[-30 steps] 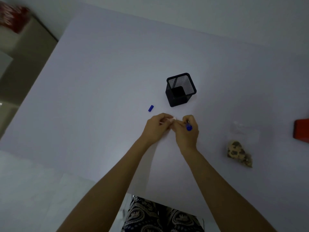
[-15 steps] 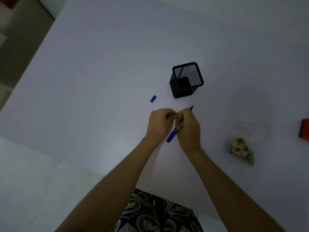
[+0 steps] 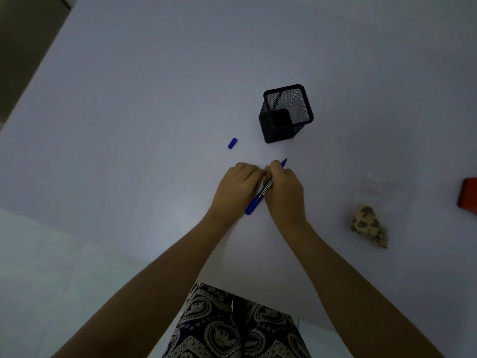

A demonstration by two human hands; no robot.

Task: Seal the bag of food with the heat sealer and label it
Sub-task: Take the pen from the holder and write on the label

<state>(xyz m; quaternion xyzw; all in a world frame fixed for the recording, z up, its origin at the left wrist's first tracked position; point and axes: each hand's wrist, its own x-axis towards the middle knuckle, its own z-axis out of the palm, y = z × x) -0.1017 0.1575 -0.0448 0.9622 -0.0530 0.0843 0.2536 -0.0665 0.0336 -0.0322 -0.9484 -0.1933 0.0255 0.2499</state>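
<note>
Both hands have barely shifted since a moment ago, pressed together mid-counter (image 3: 129,99). Right hand (image 3: 285,195) is clamped round the blue pen (image 3: 254,204), tip poking out beyond the fingers; left hand (image 3: 236,188) is curled against it, what it pinches hidden. Off right lies the bag (image 3: 370,220), flat, with the red sealer (image 3: 468,196) at the edge. Beyond: loose cap (image 3: 232,143), then the mesh cup (image 3: 285,113).
</note>
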